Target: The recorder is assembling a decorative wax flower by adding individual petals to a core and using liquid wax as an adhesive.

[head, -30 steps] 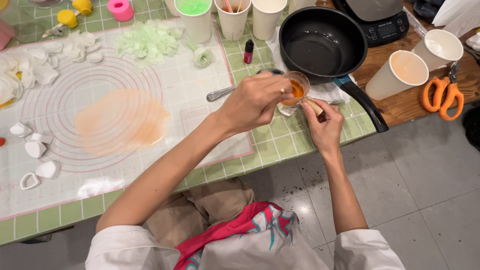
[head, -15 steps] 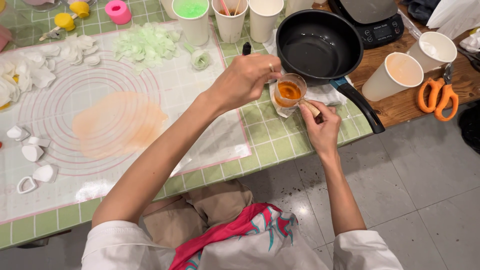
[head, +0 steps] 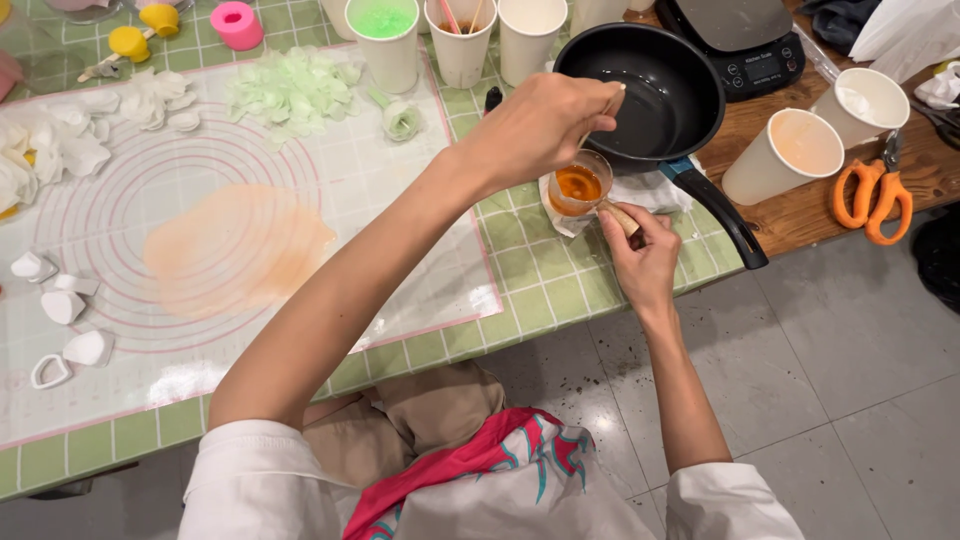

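stirring amber liquid in a small glass cup at the bench edge

left hand (head: 535, 125) is closed on a thin stick (head: 598, 112) dipped toward the small glass cup (head: 577, 186), which sits on a white cloth (head: 650, 190) just in front of the black pan (head: 650, 85); right hand (head: 640, 255) pinches the cup's stubby handle (head: 622, 217) to steady it. step in hand appears to be mixing the colour; the next move likely calls for keeping the cup level and the stick clear of the rim. versus half a second earlier, the left hand has lifted from covering the cup, exposing the liquid; the orange sheet (head: 235, 245) on the mat (head: 300, 170) is unchanged
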